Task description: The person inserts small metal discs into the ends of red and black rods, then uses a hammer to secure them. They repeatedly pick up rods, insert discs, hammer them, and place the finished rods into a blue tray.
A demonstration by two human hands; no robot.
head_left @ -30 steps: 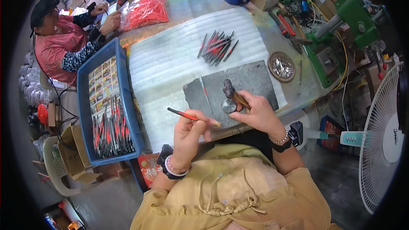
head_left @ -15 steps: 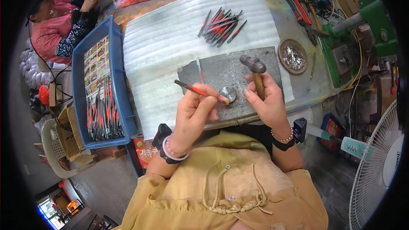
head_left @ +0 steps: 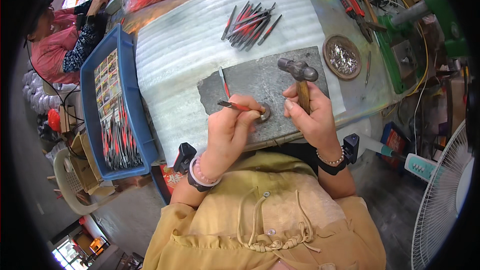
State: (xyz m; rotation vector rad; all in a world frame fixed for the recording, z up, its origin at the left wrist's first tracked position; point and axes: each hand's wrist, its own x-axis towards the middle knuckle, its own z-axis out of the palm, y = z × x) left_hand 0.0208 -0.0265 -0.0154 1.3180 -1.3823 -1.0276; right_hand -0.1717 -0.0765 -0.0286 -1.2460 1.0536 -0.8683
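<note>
Hammer (head_left: 300,77) in right hand (head_left: 309,117), red-handled tool (head_left: 239,105) in left hand (head_left: 231,127).

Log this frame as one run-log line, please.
left hand: holds red-handled tool on round metal anvil | right hand: holds hammer raised | base: grey slab

Tool pile (head_left: 251,20) behind slab (head_left: 265,87); tray (head_left: 107,105) left; dish (head_left: 342,57) right.

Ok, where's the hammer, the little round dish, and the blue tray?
hammer (head_left: 299,70), head view, on its metal head.
round dish (head_left: 329,46), head view, on its rim.
blue tray (head_left: 90,101), head view, on its left wall.
</note>
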